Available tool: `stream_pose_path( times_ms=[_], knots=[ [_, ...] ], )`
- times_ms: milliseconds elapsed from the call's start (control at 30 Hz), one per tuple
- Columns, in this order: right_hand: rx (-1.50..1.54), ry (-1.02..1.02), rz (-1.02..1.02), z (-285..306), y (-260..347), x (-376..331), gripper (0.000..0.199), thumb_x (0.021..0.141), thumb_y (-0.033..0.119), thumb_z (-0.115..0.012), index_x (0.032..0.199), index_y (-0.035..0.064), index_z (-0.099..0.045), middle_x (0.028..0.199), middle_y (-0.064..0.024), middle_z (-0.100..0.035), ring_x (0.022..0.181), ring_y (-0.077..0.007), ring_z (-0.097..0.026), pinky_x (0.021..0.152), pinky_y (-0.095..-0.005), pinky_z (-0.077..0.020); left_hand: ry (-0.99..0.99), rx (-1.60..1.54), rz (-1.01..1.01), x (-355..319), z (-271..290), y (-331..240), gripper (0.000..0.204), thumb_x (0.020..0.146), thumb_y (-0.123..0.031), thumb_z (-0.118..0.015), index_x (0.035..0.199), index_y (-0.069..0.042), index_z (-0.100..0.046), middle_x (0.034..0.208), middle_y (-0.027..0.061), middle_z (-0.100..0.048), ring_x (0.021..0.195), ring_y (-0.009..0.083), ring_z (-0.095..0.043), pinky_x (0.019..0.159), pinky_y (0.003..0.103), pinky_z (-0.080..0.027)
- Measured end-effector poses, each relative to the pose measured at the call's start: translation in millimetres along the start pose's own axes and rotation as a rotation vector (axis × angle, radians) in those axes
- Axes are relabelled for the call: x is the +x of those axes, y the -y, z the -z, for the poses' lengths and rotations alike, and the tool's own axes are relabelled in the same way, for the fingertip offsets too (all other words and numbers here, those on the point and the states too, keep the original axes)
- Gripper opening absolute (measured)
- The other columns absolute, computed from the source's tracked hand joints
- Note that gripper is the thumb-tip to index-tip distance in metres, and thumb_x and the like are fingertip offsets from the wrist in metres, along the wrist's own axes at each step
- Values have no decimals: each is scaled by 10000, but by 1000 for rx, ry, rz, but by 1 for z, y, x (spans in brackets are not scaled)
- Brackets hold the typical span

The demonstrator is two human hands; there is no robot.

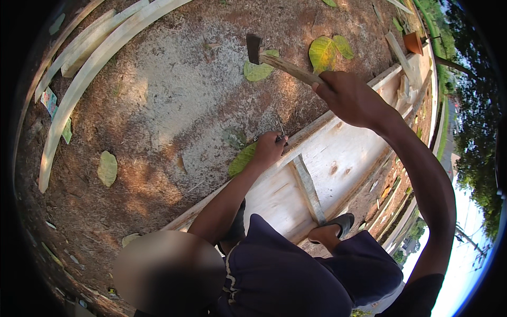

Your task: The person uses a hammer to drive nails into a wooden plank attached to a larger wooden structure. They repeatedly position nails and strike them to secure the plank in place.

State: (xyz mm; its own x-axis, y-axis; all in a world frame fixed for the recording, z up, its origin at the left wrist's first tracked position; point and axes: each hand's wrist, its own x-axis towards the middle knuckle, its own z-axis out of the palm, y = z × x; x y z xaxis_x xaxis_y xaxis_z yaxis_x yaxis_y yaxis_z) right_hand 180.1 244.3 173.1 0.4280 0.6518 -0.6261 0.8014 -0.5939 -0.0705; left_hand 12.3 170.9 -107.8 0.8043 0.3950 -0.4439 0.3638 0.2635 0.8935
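Observation:
Raised over the wooden panel, my right hand is closed around the rough wooden handle of a hammer. Its dark metal head points to the far left, above the ground. My left hand rests at the near-left edge beam of the long wooden panel, fingers pinched together. Something small and dark pokes out at its fingertips; it is too small to make out. A wooden crosspiece spans the panel close to my left hand. My sandalled foot is at the panel's right edge.
Long timber strips lie on the ground at the left. Green and yellow leaves are scattered over sawdust-dusted soil. A brown pot stands at the panel's far end, near loose wood offcuts.

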Motion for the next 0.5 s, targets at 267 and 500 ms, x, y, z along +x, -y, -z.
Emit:
stream_pose_path(
  times_ms=[267,500],
  knots=[
    [-407,461,68,-1,1,9,378,1025,285,-463,1022,-39,-658,859,-247,-674,842,-388,-702,754,-487,-548,32,-62,7,-8,5,-17,320,940,-247,-680,798,37,-646,639,190,-632,603,333,-642,612,437,-478],
    [43,-112,40,-2,6,11,396,1043,319,-477,875,-25,-575,756,-237,-610,741,-411,-639,710,-513,-481,47,24,-8,-4,9,-9,282,935,-243,-681,891,35,-683,652,160,-635,584,226,-615,600,394,-462]
  ],
)
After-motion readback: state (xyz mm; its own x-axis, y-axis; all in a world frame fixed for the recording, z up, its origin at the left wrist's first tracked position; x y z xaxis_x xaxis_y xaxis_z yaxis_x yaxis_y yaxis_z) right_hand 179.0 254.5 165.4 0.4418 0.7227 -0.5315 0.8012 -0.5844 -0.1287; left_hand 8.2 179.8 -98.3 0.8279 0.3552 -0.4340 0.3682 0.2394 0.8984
